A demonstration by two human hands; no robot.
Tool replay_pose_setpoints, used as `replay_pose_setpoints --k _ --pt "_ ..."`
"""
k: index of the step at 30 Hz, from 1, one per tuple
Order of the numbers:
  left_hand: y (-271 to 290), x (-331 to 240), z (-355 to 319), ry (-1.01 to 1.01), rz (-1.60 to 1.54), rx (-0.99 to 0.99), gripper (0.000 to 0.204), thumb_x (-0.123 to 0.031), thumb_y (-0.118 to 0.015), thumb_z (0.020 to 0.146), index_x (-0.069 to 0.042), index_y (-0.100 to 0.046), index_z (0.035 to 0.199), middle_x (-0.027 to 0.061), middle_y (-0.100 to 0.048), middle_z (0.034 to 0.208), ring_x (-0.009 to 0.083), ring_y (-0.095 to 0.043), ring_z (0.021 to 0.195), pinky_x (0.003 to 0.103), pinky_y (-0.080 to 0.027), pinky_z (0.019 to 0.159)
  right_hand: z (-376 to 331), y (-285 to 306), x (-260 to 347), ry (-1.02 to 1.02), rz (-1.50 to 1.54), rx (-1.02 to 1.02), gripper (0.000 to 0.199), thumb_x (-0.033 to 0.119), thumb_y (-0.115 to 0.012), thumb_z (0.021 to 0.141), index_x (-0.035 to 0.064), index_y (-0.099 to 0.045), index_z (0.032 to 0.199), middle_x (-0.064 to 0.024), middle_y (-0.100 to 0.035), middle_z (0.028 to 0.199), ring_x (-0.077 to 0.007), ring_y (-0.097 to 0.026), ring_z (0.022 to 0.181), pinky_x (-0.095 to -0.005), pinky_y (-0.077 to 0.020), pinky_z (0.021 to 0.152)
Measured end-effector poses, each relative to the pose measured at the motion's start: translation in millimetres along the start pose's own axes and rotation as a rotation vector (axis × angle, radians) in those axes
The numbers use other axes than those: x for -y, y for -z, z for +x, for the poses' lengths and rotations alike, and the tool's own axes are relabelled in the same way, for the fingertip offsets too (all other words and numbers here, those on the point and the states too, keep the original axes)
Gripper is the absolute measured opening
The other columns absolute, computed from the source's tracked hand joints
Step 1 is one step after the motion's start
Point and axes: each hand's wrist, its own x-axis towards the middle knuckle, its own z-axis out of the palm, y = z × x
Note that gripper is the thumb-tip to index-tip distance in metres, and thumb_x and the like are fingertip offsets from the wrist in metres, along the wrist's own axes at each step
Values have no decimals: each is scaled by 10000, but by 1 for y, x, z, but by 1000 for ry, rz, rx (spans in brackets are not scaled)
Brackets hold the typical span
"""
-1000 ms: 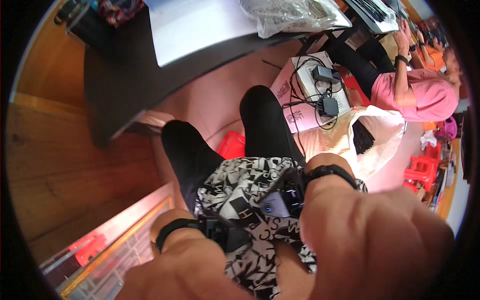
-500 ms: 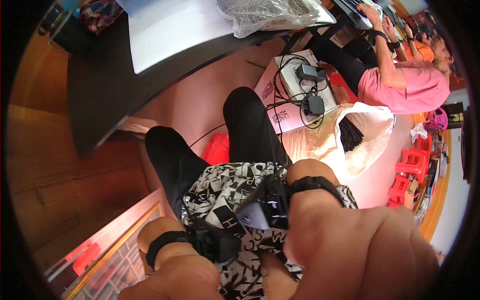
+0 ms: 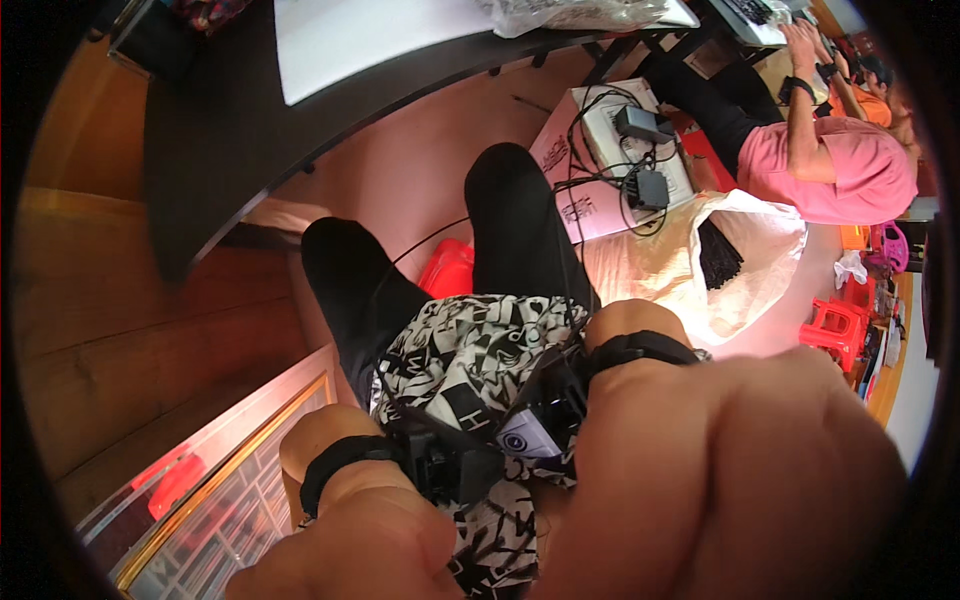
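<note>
Both my hands are raised very near the camera. My right hand (image 3: 730, 480) fills the lower right, back of the hand uppermost, blurred, its fingertips out of sight. My left hand (image 3: 350, 550) is at the lower edge, its fingers cut off from view. Each wrist wears a black strap: a black boxy device (image 3: 450, 465) hangs inside the left one, and a small camera-like device (image 3: 535, 430) with a round lens inside the right one. Below them lies my black-and-white patterned top (image 3: 465, 345) over black trousers (image 3: 510, 215). Whether either hand holds anything is hidden.
Ahead curves a dark table (image 3: 215, 170) bearing a white sheet (image 3: 370, 40) and a clear plastic bag (image 3: 580, 15). A box (image 3: 560, 145) with black adapters and cables stands beside a white sack (image 3: 640, 265) of black strands. A person in pink (image 3: 850, 165) sits right; red stools (image 3: 835, 325) stand beyond.
The view has tipped downward, so table, box and sack sit higher and slightly right in the picture. Both hands stay raised near the camera; the right has shifted slightly up and nearer.
</note>
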Motion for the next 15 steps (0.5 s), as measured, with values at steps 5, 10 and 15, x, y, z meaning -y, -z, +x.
replay_pose_setpoints --k 5,10,15 --pt "2 4 2 23 -8 -11 93 -87 -556 798 -16 -587 747 115 -592 911 235 -584 687 296 -451 588 -22 9 -8 48 5 30 126 99 -559 718 -16 -513 694 -142 -537 723 -260 -535 605 -299 -443 530" --pt "-11 -3 -11 32 -28 -9 90 -86 -561 795 -14 -586 747 116 -591 905 234 -582 686 295 -449 583 -23 3 -18 87 -4 49 139 113 -554 728 -19 -517 706 -141 -538 721 -265 -540 615 -301 -447 541" --pt "-13 -1 -24 53 -36 14 87 -86 -565 791 -12 -584 748 117 -590 900 233 -580 685 295 -446 579 -39 8 -19 103 0 69 153 128 -548 738 -22 -521 718 -139 -538 718 -271 -544 624 -303 -452 552"
